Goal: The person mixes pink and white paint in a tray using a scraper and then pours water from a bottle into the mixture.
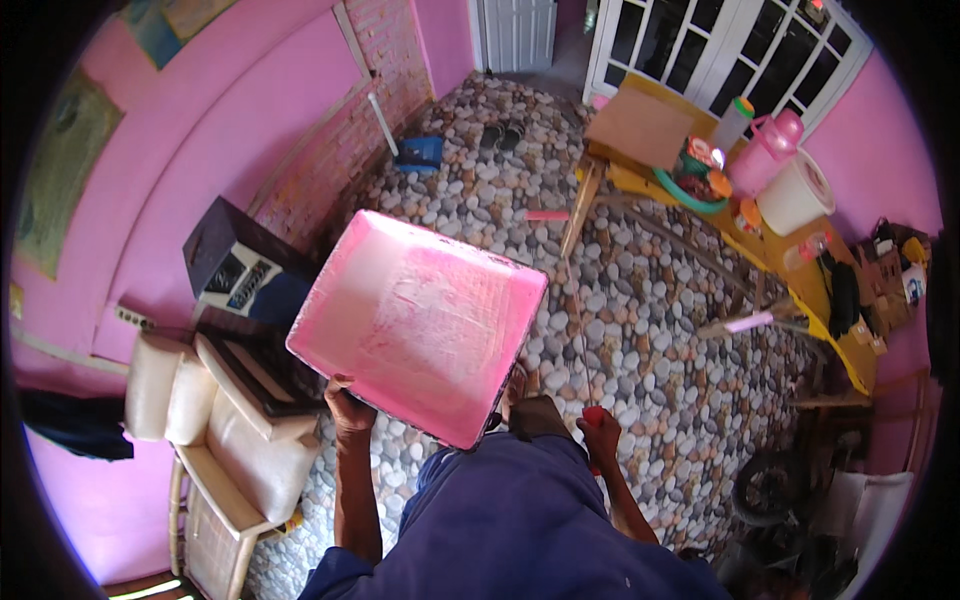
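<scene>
My left hand [350,405] grips the near left edge of a large rectangular paint tray [425,320], its fingers over the rim. Pink and whitish paint smears coat the tray's inside; it is held up, with its open side facing me. In my right hand [600,430], closed at my right side, is the red handle [595,415] of a paint roller. A thin rod runs away from that hand toward the pink roller head [547,215], which appears over the pebble-patterned floor. Whether the roller head touches the floor I cannot tell.
A yellow-covered table [740,240] at the right bears a pink thermos [768,150], a white bucket [797,193] and jars. To the left stand a cream armchair [255,450] and a dark speaker box [235,255]. A blue dustpan [420,153] lies by the brick wall; a wheel [765,488] is lower right.
</scene>
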Demonstrator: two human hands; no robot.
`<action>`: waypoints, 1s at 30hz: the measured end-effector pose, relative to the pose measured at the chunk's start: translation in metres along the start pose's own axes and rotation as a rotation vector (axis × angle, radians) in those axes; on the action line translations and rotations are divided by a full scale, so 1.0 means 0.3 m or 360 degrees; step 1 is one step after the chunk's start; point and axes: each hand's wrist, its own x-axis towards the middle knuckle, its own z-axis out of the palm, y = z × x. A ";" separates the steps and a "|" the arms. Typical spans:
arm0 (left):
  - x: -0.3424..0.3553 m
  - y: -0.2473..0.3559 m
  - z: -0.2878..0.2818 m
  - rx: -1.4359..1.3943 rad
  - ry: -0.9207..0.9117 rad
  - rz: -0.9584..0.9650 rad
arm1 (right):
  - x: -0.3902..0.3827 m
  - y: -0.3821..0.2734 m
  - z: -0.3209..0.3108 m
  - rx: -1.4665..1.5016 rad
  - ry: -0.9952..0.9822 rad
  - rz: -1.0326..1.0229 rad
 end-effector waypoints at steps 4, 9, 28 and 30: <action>0.347 0.001 0.196 -0.0007 -0.0021 0.0017 | 0.402 -0.228 0.072 -0.0034 -0.0143 0.0035; 0.818 -0.023 0.398 -0.0073 -0.0057 -0.0081 | 0.858 -0.521 0.152 0.0118 -0.0257 0.0110; 2.720 -0.195 1.230 0.0086 -0.0072 -0.0564 | 2.401 -1.078 0.634 0.0604 -0.0006 0.0662; 2.899 -0.239 1.379 0.0127 -0.0018 -0.0539 | 2.603 -1.104 0.664 0.0484 0.0023 0.0750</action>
